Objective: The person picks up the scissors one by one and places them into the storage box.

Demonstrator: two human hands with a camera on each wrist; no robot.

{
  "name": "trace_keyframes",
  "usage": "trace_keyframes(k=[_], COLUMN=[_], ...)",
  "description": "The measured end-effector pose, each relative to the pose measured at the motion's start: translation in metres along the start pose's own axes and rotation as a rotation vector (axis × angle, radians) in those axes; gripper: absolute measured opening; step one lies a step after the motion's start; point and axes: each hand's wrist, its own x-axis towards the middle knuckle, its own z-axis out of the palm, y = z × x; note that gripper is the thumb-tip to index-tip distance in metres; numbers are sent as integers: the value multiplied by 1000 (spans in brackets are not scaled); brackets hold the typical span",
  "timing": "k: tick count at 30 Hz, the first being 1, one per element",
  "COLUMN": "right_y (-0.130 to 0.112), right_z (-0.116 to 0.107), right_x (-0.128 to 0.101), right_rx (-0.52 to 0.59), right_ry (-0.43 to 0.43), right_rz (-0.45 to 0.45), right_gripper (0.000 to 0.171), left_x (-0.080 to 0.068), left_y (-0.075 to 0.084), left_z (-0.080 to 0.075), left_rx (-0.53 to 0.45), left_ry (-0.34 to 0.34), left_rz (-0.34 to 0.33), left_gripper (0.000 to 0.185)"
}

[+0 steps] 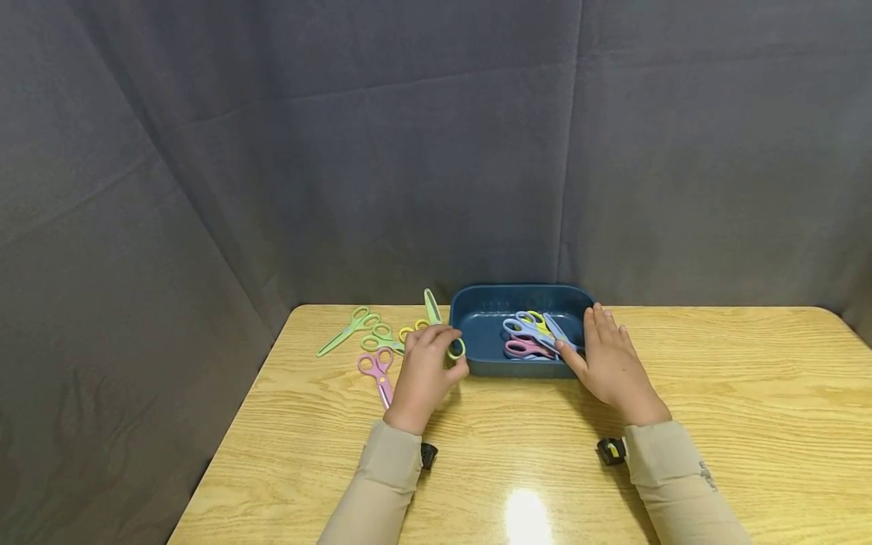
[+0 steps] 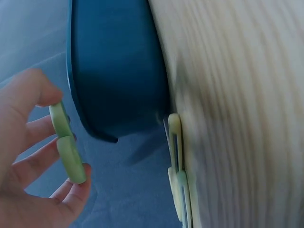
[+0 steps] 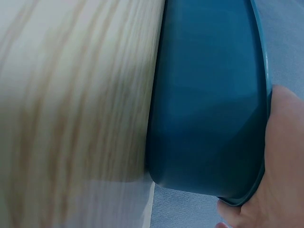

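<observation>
My left hand (image 1: 429, 367) holds green scissors (image 1: 432, 306) by the handle loops, just left of a dark blue tray (image 1: 477, 368), with the blades pointing up and away. In the left wrist view, a green handle loop (image 2: 71, 159) sits between thumb and fingers. My right hand (image 1: 613, 369) rests against the tray's right end, fingers straight along the outside and thumb over the rim. Inside the tray lie several scissors: blue scissors (image 1: 524, 327), pink scissors (image 1: 523, 347) and partly covered yellow ones. The right wrist view shows the hand (image 3: 280, 161) at the tray's rim.
On the table (image 1: 504, 446) left of the tray lie green scissors (image 1: 344, 333), more green scissors (image 1: 381, 341), pink scissors (image 1: 378, 371) and yellow handle loops (image 1: 409, 330), some partly hidden by my left hand. A grey curtain (image 1: 436, 166) hangs behind the table.
</observation>
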Motion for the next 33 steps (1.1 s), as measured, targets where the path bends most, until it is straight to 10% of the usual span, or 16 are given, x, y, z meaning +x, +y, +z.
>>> trace_keyframes(k=[33], right_y=[2], right_z=[2], right_x=[1], right_rx=[-14], right_ry=[5], right_rz=[-7], right_gripper=[91], left_x=[24], left_y=[16], left_z=[10], left_rx=[20], left_ry=[-183], left_rz=[85], left_gripper=[32])
